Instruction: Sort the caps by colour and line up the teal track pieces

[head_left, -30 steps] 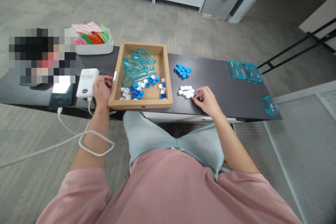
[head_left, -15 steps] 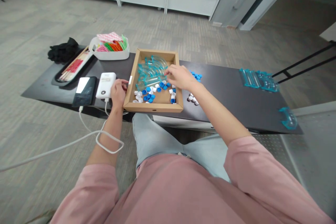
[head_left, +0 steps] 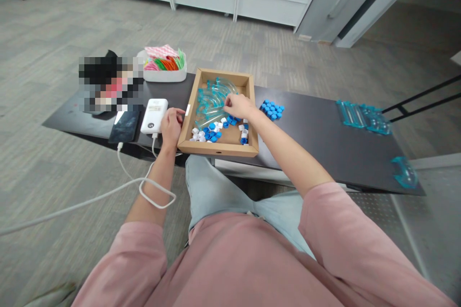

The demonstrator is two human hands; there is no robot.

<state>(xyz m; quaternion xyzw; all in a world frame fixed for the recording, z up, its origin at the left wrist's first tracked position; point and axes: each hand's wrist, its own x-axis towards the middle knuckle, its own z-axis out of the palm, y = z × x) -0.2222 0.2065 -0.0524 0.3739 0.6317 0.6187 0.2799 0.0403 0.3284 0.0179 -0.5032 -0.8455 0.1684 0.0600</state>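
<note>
My right hand (head_left: 239,106) is over the cardboard box (head_left: 184,134), fingertips bent down and pinched together at the right end of the clear tubes with teal ends (head_left: 216,98). What the fingertips hold, if anything, is hidden. Small blue caps (head_left: 212,135) and white caps (head_left: 196,135) lie loose in the front half of the box, some close under my right hand. My left hand (head_left: 171,127) rests against the box's left wall, its fingers loosely bent and slightly apart, with nothing seen in them.
On the black table (head_left: 306,129), a cluster of blue caps (head_left: 272,109) sits right of the box. Farther right lie tubes in a row (head_left: 363,116) and a curved teal piece (head_left: 406,172). A white power bank (head_left: 154,116), phone (head_left: 126,124), cable (head_left: 90,200) and white basket (head_left: 165,76) are left.
The view has shifted, so the table appears farther right and the blue cap cluster shows more fully. My right hand has drawn slightly left across the box; my left hand stays by its wall.
</note>
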